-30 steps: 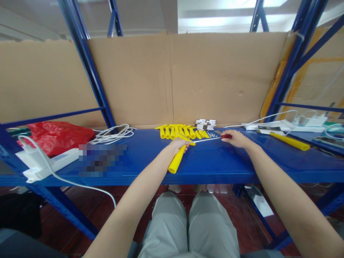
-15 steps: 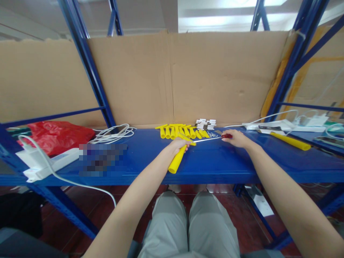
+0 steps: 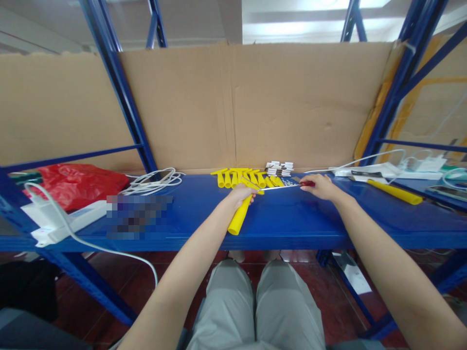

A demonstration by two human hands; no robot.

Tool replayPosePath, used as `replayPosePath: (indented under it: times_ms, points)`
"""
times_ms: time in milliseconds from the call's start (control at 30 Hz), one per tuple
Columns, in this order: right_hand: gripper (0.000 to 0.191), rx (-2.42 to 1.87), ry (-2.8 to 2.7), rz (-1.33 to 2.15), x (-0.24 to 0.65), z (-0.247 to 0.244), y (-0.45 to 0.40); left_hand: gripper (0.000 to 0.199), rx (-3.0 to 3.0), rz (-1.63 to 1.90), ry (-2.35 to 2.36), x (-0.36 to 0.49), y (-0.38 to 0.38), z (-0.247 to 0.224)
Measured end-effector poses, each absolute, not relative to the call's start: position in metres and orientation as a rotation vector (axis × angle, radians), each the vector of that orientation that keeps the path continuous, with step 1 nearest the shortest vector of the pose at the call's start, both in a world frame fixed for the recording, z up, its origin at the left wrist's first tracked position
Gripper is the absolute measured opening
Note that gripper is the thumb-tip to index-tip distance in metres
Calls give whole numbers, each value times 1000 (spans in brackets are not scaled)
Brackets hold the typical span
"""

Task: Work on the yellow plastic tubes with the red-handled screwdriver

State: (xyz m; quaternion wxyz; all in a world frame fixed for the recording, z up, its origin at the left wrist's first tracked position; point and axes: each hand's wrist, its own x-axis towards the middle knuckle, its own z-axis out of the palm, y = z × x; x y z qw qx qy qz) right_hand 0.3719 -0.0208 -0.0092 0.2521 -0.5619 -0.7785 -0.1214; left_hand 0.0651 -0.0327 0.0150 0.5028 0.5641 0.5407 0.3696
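Note:
My left hand (image 3: 242,194) is closed around a yellow T-shaped tool with a thick round handle (image 3: 239,218). Its head, at the far end, is partly hidden by my fingers. My right hand (image 3: 318,186) grips a screwdriver by its red handle (image 3: 307,183). The thin metal shaft (image 3: 279,188) points left, its tip at the yellow tool's head; whether it sits in a screw is too small to tell. Just beyond my left hand, several similar yellow T-shaped tools (image 3: 227,180) lie side by side, with smaller yellow pieces (image 3: 274,181) at their right.
Tiny pale parts (image 3: 289,181) are scattered behind the screwdriver, near stacked white-and-dark pieces (image 3: 279,168). A yellow tube (image 3: 396,191) lies at right. To the left are a red plastic bag (image 3: 82,183), coiled white cable (image 3: 156,182) and a power strip (image 3: 85,218). Cardboard (image 3: 255,107) backs the blue shelf (image 3: 292,218).
The yellow tool's head and the screwdriver have shifted very slightly upward and left. Both hands keep their hold.

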Motion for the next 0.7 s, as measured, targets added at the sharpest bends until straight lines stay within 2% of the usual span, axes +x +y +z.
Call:
replayPosePath:
  times_ms: [267, 433, 700]
  points:
    - [20, -1624, -2081, -291, 356, -4, -27, 21, 1553, 932, 1406, 64, -34, 14]
    - [22, -1491, -2135, -394, 352, -4, -25, 16, 1702, 928, 1523, 58, -26, 12]
    - [29, -1372, -2258, -271, 341, 2, -34, 17, 1908, 826, 1710, 49, -22, 16]
